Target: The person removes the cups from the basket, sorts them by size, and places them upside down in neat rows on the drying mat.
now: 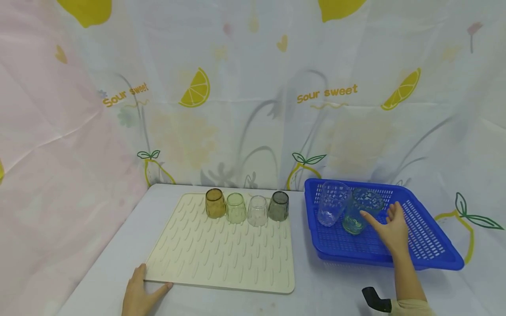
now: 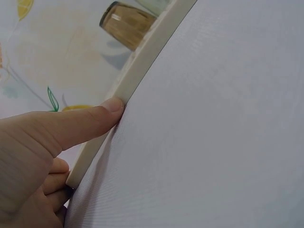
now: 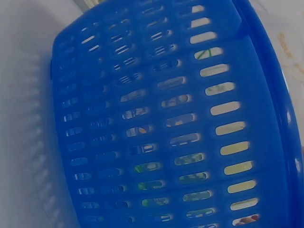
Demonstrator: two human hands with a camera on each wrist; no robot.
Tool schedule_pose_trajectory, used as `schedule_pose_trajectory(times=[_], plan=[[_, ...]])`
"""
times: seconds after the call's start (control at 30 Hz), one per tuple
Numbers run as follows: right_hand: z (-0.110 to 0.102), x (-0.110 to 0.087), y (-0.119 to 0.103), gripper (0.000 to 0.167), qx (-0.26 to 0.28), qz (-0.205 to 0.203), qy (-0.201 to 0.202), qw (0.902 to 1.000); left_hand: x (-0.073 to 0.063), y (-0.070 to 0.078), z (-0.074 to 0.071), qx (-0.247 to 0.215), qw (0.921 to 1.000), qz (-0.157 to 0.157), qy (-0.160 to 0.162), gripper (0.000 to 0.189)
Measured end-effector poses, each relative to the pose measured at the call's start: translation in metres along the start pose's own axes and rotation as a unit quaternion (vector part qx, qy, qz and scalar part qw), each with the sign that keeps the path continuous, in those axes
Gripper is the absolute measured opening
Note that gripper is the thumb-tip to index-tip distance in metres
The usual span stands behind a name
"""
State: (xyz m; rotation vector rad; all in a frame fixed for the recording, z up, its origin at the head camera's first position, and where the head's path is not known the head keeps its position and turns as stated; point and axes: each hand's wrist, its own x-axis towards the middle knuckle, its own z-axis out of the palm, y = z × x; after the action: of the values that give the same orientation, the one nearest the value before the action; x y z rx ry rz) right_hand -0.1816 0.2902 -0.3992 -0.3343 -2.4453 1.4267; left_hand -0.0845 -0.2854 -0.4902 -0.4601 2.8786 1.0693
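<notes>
My left hand (image 1: 139,293) rests at the near left corner of a cream ribbed mat (image 1: 221,259), thumb against the front edge and fingers by the left side. Over a blue plastic basket (image 1: 431,239), my right hand (image 1: 393,230) has its thumb and fingers spread apart. That thumb overlaps the side of a bluish-green tinted glass (image 1: 353,219) in the head view. Beside it in the basket leans a clear textured glass (image 1: 332,204). The right wrist view shows the basket's slotted wall (image 3: 156,123), which hides most of that hand.
Upside down along the mat's far edge stand an amber glass (image 1: 215,204), a pale green glass (image 1: 236,208), a clear glass (image 1: 258,211) and a grey glass (image 1: 279,206). Behind the white table (image 1: 118,245) hangs a lemon-print curtain (image 1: 245,123).
</notes>
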Motion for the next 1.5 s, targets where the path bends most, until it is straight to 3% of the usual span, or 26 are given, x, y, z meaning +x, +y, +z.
schedule_pose_trajectory(times=[0.2, 0.53, 0.63, 0.87, 1.0, 1.17, 1.5], plan=[[0.000, 0.008, 0.000, 0.111, -0.022, 0.027, -0.057, 0.9978, -0.001, 0.000, 0.002, 0.008, 0.9999, 0.006, 0.013, 0.110], [0.001, 0.026, 0.001, 0.109, -0.042, 0.013, -0.057, 0.9974, -0.002, 0.003, 0.002, 0.018, 0.9995, 0.007, 0.024, 0.107], [0.003, 0.039, 0.018, 0.111, -0.058, 0.007, -0.046, 0.9972, -0.002, 0.004, 0.002, 0.015, 0.9996, 0.004, 0.026, 0.107], [0.010, 0.086, 0.089, 0.116, -0.071, -0.020, -0.055, 0.9957, -0.002, 0.004, 0.002, 0.015, 0.9996, 0.005, 0.024, 0.107], [0.015, 0.101, 0.117, 0.115, -0.083, -0.035, -0.044, 0.9950, -0.001, 0.004, 0.001, 0.014, 0.9997, 0.002, 0.019, 0.107], [0.018, 0.102, 0.125, 0.114, -0.078, -0.038, -0.019, 0.9961, -0.002, 0.003, 0.001, 0.016, 0.9997, 0.001, 0.021, 0.106], [0.014, 0.089, 0.120, 0.110, -0.061, -0.022, 0.020, 0.9977, -0.002, 0.005, 0.001, 0.009, 0.9997, 0.000, 0.022, 0.109]])
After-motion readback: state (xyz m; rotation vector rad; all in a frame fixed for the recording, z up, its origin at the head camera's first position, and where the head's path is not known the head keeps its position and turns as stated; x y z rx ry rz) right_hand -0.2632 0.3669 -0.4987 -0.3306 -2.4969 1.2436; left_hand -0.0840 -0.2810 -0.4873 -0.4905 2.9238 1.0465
